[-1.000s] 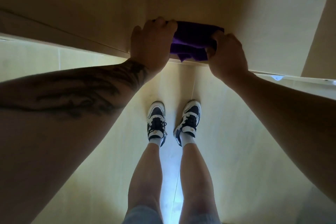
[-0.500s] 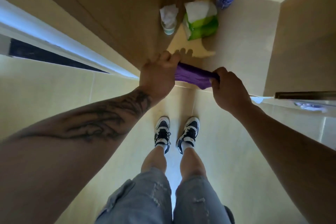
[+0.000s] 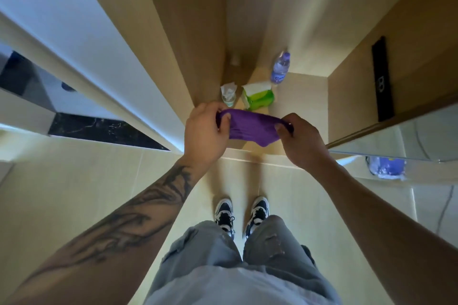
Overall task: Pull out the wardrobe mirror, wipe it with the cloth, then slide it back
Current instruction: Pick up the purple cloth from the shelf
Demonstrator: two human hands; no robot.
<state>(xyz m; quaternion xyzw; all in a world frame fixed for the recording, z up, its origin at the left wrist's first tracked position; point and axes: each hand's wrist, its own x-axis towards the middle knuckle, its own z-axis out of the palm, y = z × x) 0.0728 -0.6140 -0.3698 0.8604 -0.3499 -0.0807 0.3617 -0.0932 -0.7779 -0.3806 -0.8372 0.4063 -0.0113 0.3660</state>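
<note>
Two sneakers [image 3: 241,215] are standing on the tiled floor [image 3: 74,195]. Farther out, the left hand [image 3: 204,132] and right hand [image 3: 301,142] are each pinching an end of one purple cloth [image 3: 250,126], stretching it between them. Beyond, one shelf [image 3: 300,99] is carrying one cup [image 3: 228,95], one green packet [image 3: 257,96] and one bottle [image 3: 280,67]. One mirror [image 3: 406,138] edge is showing at right.
</note>
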